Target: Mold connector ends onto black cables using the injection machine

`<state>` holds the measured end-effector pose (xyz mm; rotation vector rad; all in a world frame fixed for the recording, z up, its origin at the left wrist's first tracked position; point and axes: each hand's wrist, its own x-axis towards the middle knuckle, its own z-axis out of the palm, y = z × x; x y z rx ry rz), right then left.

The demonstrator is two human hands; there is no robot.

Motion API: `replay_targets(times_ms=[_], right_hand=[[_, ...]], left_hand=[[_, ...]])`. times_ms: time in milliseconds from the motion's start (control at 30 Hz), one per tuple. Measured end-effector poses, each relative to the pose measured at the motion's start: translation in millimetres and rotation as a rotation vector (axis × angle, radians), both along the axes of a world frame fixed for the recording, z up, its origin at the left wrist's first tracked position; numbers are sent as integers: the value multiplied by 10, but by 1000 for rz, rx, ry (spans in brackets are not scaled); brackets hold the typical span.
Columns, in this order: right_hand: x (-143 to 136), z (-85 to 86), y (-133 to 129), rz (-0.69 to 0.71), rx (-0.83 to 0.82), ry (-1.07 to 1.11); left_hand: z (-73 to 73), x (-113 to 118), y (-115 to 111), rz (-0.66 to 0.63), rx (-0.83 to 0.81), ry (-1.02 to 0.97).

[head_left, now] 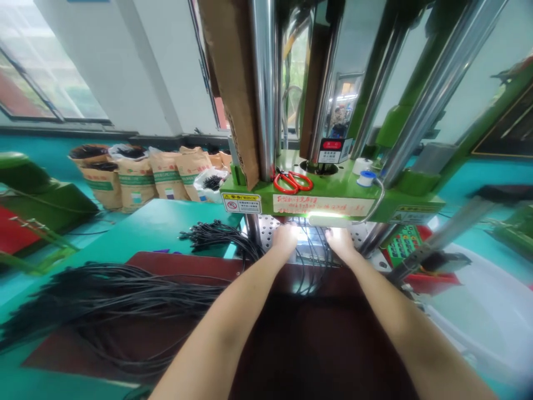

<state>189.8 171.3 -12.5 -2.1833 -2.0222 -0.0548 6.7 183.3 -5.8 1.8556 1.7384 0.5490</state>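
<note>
Under the green press head, my left hand (pixel 285 239) is closed at the left end of a shiny metal mould (pixel 308 234). My right hand (pixel 339 243) is curled at the mould's right end, thumb toward the middle. Glare from the lamp (pixel 328 220) washes out the fingertips and much of the mould. Several thin black cables (pixel 310 269) run from the mould toward me and hang over the front edge between my arms. A perforated metal plate (pixel 266 232) lies beside my left hand.
Bundled black cables (pixel 125 294) lie on the left table, with another bunch (pixel 216 236) near the press. Red-handled scissors (pixel 292 181) and a blue-and-white spool (pixel 366 178) rest on the press head (pixel 258 189). A button panel (pixel 403 247) stands right; filled sacks (pixel 135 180) line the back wall.
</note>
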Motion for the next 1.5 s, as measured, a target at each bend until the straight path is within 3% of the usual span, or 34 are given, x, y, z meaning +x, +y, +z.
replay_targets(times_ms=[167,367,533,800,1133,1500], right_hand=[[-14,86,-7,45,-1,-2],[-165,195,-51,124,-2,-30],[-253,168,-63,123,-10,-58],[-222,105,4,135,23,-104],[-358,116,-56,271,65,-178],[-396,81,51,283,123,-124]], left_hand=[[96,52,3,-40,79,114],[148,184,-53,-12,143,111],[113,224,-42,2,129,95],[-5,232,10,-83,222,82],[44,351,-159,-154,301,184],[104,412,-60,-172,298,274]])
